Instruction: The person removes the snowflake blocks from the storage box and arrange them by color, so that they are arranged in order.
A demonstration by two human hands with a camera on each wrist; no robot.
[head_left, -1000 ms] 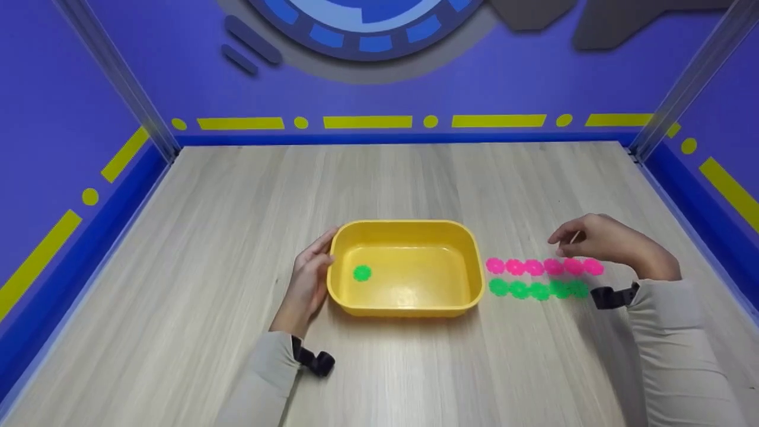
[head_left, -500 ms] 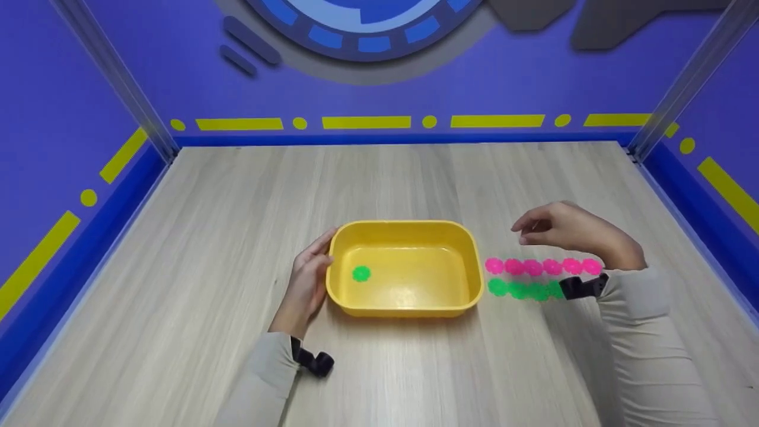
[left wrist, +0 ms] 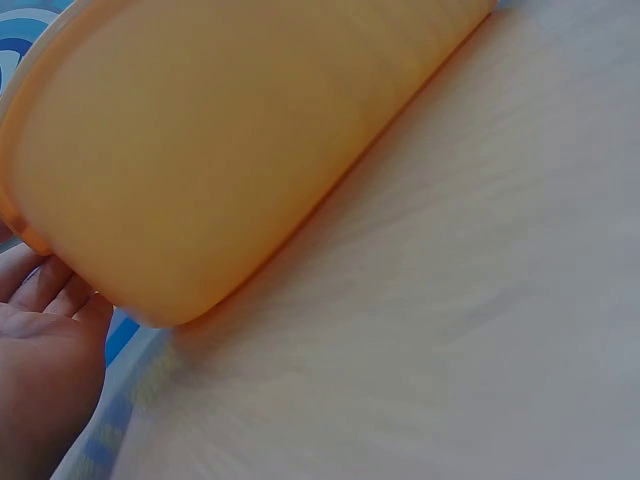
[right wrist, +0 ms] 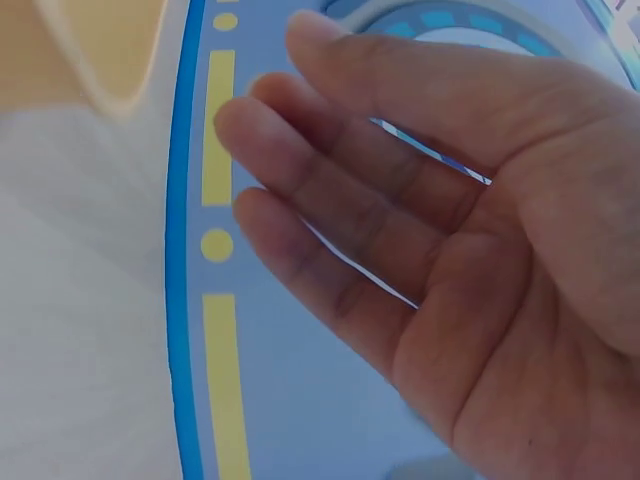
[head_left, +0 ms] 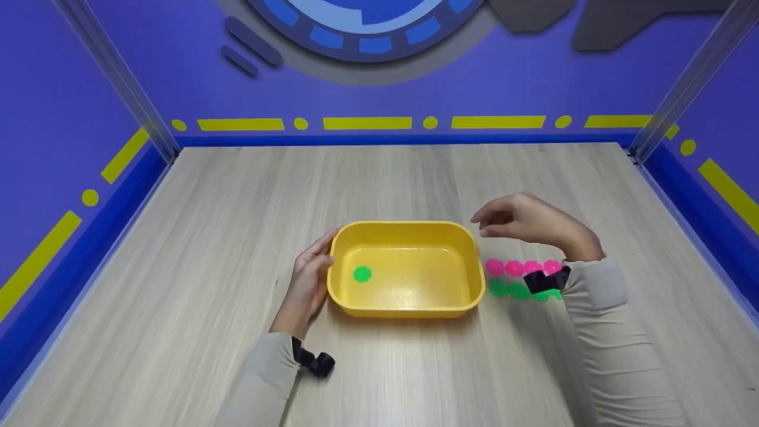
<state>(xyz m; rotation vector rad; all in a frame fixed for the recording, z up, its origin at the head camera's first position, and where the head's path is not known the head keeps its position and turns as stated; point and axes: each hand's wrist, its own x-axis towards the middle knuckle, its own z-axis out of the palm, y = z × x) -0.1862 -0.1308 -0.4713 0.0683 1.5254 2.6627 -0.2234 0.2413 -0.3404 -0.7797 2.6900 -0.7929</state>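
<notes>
A yellow plastic tub (head_left: 409,312) stands on the table, with one green flower-shaped disc (head_left: 362,274) lying inside near its left end. My left hand (head_left: 309,274) holds the tub's left end, thumb at the rim and fingers along the outer wall. The left wrist view shows those fingers (left wrist: 60,285) against the tub's side (left wrist: 220,150). My right hand (head_left: 522,219) hovers just beyond the tub's back right corner, fingers loosely bent, thumb apart. In the right wrist view nothing shows between its fingers (right wrist: 290,150).
Right of the tub lie a row of pink flower-shaped discs (head_left: 514,268) and a row of green ones (head_left: 519,290) nearer me. My right sleeve and wrist camera (head_left: 547,280) cover their right ends. Blue walls (head_left: 379,101) enclose the wooden table (head_left: 267,196).
My right hand has moved left and slightly away from me, from above the right end of the pink row to beside the tub's back right corner. Left hand, tub and the disc inside stay put.
</notes>
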